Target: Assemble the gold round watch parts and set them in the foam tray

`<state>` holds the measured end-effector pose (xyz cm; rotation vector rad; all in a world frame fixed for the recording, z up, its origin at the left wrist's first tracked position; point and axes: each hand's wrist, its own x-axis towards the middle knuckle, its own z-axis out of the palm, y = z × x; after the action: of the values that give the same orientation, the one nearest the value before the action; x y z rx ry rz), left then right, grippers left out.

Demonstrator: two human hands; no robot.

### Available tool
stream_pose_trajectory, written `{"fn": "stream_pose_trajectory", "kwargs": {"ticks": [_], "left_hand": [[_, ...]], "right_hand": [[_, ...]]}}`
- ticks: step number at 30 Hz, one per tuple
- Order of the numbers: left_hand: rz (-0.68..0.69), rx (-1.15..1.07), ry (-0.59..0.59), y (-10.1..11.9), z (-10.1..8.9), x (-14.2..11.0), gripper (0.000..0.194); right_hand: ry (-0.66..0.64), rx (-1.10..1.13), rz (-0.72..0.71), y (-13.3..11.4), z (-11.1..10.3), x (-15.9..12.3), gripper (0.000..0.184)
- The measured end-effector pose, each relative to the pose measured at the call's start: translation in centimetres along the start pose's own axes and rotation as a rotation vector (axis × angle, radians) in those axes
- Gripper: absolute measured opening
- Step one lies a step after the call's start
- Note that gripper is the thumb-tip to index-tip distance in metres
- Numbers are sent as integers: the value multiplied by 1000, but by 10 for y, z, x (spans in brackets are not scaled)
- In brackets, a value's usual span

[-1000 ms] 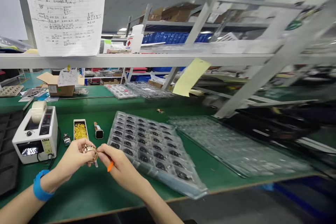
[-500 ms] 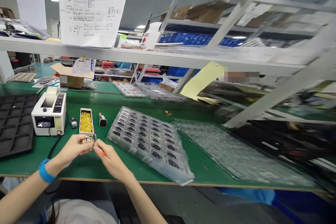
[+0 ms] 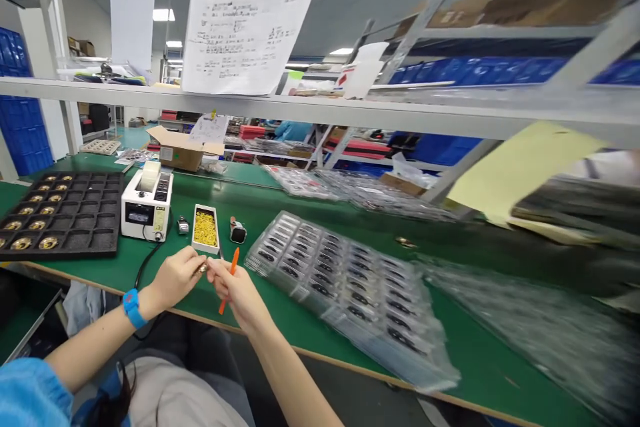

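Note:
My left hand (image 3: 177, 277) is closed, pinching a small gold round metal part (image 3: 203, 268) that its fingers mostly hide. Fingertips of my right hand (image 3: 237, 287) meet it at that part. The right hand is closed around a slim orange stick-like tool (image 3: 234, 261), which slants up between the fingers; its exact kind does not show. Just beyond the hands lies a white box (image 3: 217, 230) of small yellow rings (image 3: 205, 228). A smartwatch-like piece (image 3: 238, 231) sits to the right of that box, and a small silver part (image 3: 183, 225) to its left.
A white tape dispenser (image 3: 145, 207) stands left, beside a black compartment tray (image 3: 95, 240) holding several gold round parts (image 3: 49, 243). Stacked clear trays (image 3: 350, 273) with black parts lie right. Plastic sheeting (image 3: 540, 327) covers the far right. A shelf beam (image 3: 350, 109) crosses above.
The view has swung left, showing more of the black tray with its gold parts. The orange tool now stands more upright and visible in my right hand; the gold part is more hidden.

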<state>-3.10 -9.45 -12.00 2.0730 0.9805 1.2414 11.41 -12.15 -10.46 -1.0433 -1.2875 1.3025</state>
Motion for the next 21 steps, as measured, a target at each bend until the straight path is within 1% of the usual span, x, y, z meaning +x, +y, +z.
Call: {"fn": "stream_pose_trajectory", "kwargs": {"ticks": [2,4,7,8,10,12,13,14,15,17,19,21], "left_hand": [[46,50,-15,-2,-1,-2,21],[55,68,-9,-2,0,-4,24],[30,84,54,2,-3,-4,30],[-36,36,102,2,-7,-4,37],[-283,-174,220,-1,-22,-2,52],[-550,-417,329,-11,-44,4,51],[-635,-495,371,-16,-55,8,50],[-673,-526,405,-23,-66,13,50],[-683,-533,436,-29,-75,19,50],[-696,-557,509,-38,-87,29,44],[-700,-571,558,-41,-90,36,37],[-717,-579,569,-40,-87,35,37]], "right_hand": [[7,28,5,-2,4,2,49],[22,34,4,-4,6,3,49],[79,4,-21,-9,2,6,46],[104,-10,-35,-11,-2,7,44],[149,-38,-58,-17,-14,10,39],[191,-99,-78,-20,-27,15,35],[207,-141,-81,-21,-33,19,34],[218,-186,-79,-22,-39,23,34],[224,-226,-73,-21,-44,28,34],[215,-274,-45,-20,-53,37,37],[203,-298,-26,-18,-59,46,39],[198,-323,-22,-15,-65,52,40]]}}
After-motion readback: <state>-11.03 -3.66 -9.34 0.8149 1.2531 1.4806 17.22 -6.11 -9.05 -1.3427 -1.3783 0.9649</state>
